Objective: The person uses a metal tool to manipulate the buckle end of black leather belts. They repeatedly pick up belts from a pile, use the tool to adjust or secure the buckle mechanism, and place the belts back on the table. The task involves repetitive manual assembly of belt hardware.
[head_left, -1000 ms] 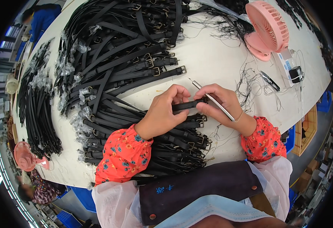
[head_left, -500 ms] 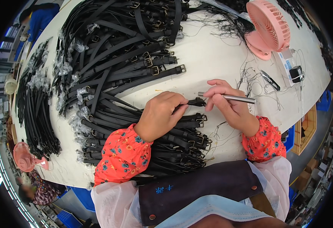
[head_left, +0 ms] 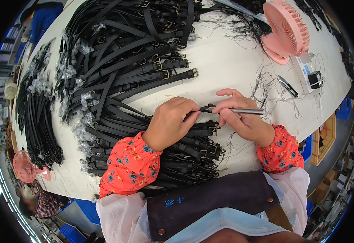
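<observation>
In the middle of the table, my left hand [head_left: 172, 121] is closed in a pinch on a black belt, near its buckle end [head_left: 206, 108], which points right. My right hand [head_left: 241, 117] grips a slim silver metal rod-like tool [head_left: 248, 111] between thumb and fingers, with the index finger raised. The tool's left end meets the buckle end of the belt; the exact contact is too small to make out. Below my left hand lies a row of black belts [head_left: 197, 150] with their buckles to the right. The rest of the held belt merges with this row.
A large heap of black belts [head_left: 144, 52], partly wrapped in clear plastic, covers the far left. More straps [head_left: 41, 133] lie beyond it. At far right stand a pink fan [head_left: 288, 30], thread snips [head_left: 287, 86] and loose black threads [head_left: 262, 87]. Another person [head_left: 47, 20] is at far left.
My right hand has brought the metal tool left and levelled it, so its end now reaches the belt's buckle end. My left hand has stayed in place.
</observation>
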`<action>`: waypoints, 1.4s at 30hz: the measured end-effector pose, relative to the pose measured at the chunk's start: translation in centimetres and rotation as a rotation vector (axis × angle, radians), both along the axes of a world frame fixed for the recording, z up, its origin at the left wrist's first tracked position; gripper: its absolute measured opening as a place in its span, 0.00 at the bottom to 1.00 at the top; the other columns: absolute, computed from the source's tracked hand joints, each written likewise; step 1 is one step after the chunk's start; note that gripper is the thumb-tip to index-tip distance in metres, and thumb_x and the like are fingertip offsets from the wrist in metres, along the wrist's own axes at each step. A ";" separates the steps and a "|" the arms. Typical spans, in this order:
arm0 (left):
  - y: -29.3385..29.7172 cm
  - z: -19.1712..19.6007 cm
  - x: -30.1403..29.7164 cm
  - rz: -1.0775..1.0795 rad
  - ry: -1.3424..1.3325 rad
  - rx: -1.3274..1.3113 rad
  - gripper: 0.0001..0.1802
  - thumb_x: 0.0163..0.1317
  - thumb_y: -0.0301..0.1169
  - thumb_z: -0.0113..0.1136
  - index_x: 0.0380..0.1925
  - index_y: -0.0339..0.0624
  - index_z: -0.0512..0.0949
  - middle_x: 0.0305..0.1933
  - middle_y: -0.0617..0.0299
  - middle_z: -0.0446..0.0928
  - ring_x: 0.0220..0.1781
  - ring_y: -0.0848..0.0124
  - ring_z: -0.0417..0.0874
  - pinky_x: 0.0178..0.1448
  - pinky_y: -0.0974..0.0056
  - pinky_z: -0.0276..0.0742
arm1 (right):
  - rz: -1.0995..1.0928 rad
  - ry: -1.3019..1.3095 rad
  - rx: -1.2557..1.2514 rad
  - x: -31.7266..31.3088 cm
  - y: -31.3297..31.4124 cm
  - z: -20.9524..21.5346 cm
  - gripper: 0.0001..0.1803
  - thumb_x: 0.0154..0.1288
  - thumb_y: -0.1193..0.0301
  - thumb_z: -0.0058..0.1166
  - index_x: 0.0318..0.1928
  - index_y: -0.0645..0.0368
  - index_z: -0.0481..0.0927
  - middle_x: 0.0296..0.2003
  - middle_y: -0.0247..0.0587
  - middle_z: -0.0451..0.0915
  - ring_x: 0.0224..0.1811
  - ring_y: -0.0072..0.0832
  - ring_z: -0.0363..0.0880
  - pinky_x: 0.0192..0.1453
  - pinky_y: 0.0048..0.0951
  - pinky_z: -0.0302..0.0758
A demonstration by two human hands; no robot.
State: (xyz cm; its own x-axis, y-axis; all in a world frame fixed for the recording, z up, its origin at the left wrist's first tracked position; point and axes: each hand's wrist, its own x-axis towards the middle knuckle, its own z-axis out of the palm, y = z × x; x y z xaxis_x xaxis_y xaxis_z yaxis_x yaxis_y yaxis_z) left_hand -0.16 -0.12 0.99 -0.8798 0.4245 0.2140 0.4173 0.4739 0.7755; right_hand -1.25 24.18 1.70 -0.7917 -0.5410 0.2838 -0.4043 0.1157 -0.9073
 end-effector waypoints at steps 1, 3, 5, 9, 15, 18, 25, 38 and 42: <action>0.0 0.0 0.0 -0.001 -0.002 -0.002 0.04 0.61 0.24 0.68 0.34 0.38 0.82 0.33 0.54 0.83 0.35 0.55 0.83 0.39 0.56 0.79 | 0.000 0.006 -0.003 0.0 -0.1 0.0 0.09 0.78 0.69 0.53 0.44 0.59 0.84 0.23 0.28 0.82 0.24 0.17 0.81 0.70 0.43 0.68; 0.0 -0.1 0.0 -0.004 -0.006 -0.007 0.04 0.60 0.24 0.68 0.34 0.38 0.82 0.33 0.55 0.83 0.35 0.55 0.83 0.39 0.56 0.79 | 0.003 0.013 -0.003 0.0 -0.1 0.1 0.09 0.78 0.69 0.53 0.44 0.59 0.84 0.23 0.28 0.83 0.24 0.17 0.81 0.69 0.43 0.69; -0.2 -0.1 -0.1 -0.013 -0.009 -0.031 0.05 0.60 0.22 0.69 0.36 0.36 0.83 0.35 0.53 0.84 0.36 0.57 0.85 0.39 0.59 0.80 | 0.008 0.012 0.006 -0.1 0.0 0.1 0.09 0.78 0.69 0.53 0.44 0.59 0.84 0.24 0.28 0.83 0.24 0.17 0.81 0.69 0.43 0.69; -0.2 0.0 -0.1 -0.019 -0.010 -0.038 0.06 0.60 0.21 0.69 0.37 0.35 0.84 0.36 0.53 0.85 0.36 0.58 0.86 0.40 0.60 0.81 | -0.003 0.009 -0.007 0.0 -0.1 0.1 0.09 0.78 0.69 0.53 0.44 0.59 0.84 0.23 0.28 0.83 0.24 0.18 0.81 0.69 0.43 0.70; -0.1 0.0 -0.1 -0.017 -0.019 -0.033 0.06 0.60 0.21 0.69 0.37 0.35 0.84 0.36 0.52 0.85 0.36 0.57 0.86 0.40 0.60 0.81 | -0.006 0.011 -0.005 -0.1 0.0 -0.1 0.08 0.78 0.69 0.54 0.43 0.59 0.84 0.22 0.28 0.82 0.24 0.18 0.81 0.68 0.43 0.70; -0.1 0.0 -0.1 -0.015 -0.017 -0.019 0.06 0.60 0.21 0.69 0.37 0.35 0.84 0.36 0.52 0.85 0.36 0.57 0.86 0.40 0.60 0.81 | -0.003 0.003 0.000 0.0 -0.1 0.0 0.08 0.78 0.69 0.54 0.43 0.59 0.84 0.22 0.28 0.83 0.24 0.18 0.81 0.68 0.43 0.70; -0.1 0.1 -0.1 -0.017 -0.029 -0.027 0.05 0.60 0.21 0.69 0.37 0.35 0.84 0.36 0.52 0.85 0.36 0.58 0.86 0.40 0.60 0.81 | -0.006 0.019 -0.001 -0.1 0.0 -0.2 0.08 0.77 0.70 0.54 0.44 0.59 0.84 0.23 0.28 0.83 0.24 0.18 0.81 0.68 0.42 0.70; 0.1 0.5 0.1 -0.012 0.012 -0.129 0.06 0.62 0.21 0.67 0.40 0.36 0.84 0.35 0.55 0.84 0.41 0.54 0.82 0.47 0.56 0.78 | -0.164 -0.159 -0.067 0.4 0.1 0.3 0.11 0.80 0.70 0.50 0.52 0.63 0.81 0.38 0.41 0.84 0.36 0.23 0.84 0.45 0.24 0.78; 0.1 0.0 0.1 -0.017 -0.171 -0.115 0.04 0.63 0.24 0.65 0.37 0.38 0.84 0.37 0.57 0.81 0.42 0.54 0.81 0.45 0.54 0.77 | -0.130 -0.152 -0.082 0.3 0.1 0.2 0.13 0.81 0.68 0.49 0.55 0.63 0.79 0.38 0.40 0.85 0.40 0.22 0.84 0.45 0.23 0.78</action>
